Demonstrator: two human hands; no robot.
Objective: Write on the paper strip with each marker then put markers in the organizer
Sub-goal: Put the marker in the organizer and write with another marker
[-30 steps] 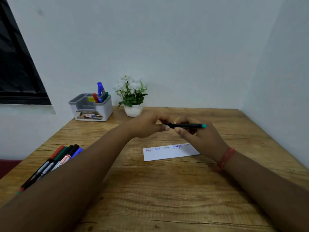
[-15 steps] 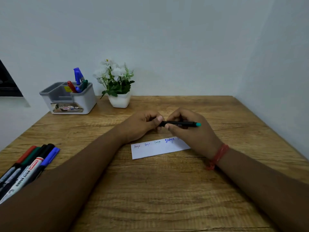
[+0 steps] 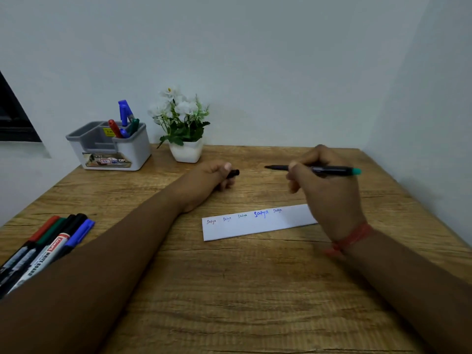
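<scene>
My right hand grips a black marker with a teal end, held level above the table with its bare tip pointing left. My left hand holds the marker's black cap, a short way left of the tip. Below the hands a white paper strip lies on the table with several small written words on it; its right end is hidden behind my right hand. The grey and white organizer stands at the back left and holds red, blue and green markers. Several more markers lie at the left edge.
A white pot of white flowers stands right of the organizer, against the back wall. A second wall runs along the right side of the wooden table. A dark window frame is at the far left.
The cap has come off the marker: my left hand drew it away to the left while my right hand moved right with the marker. The camera view also shifted.
</scene>
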